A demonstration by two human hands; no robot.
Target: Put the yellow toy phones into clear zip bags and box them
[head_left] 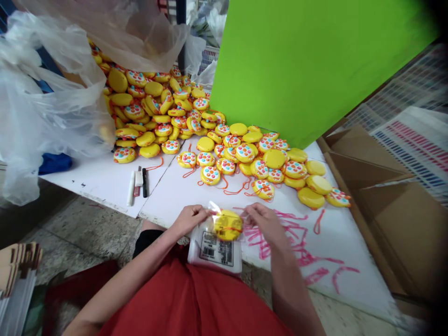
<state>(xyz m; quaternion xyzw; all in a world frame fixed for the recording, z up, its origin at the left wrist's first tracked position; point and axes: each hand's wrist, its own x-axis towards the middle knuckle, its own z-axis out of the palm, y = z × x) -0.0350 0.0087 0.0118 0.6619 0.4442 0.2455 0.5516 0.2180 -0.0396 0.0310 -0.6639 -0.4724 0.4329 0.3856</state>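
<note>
Between my hands is a clear plastic bag [214, 208] with a round yellow toy [227, 225] inside it, an orange cord lying across the toy. My left hand [191, 218] pinches the bag's left edge. Fingers closed, my right hand [264, 221] grips the bag's right side. Just below, a stack of clear bags with a black printed label [217, 252] rests at the table's front edge against my lap. Beyond my hands lie many similar yellow toys [261, 170] with coloured dots and orange cords, some face down.
A larger heap of toys [150, 107] spills from a big translucent sack [59, 102] at the left. Markers [137, 184] lie on the white table. A green panel [297, 65] stands behind; an open cardboard box [385, 205] is at the right. Pink scribbles mark the tabletop.
</note>
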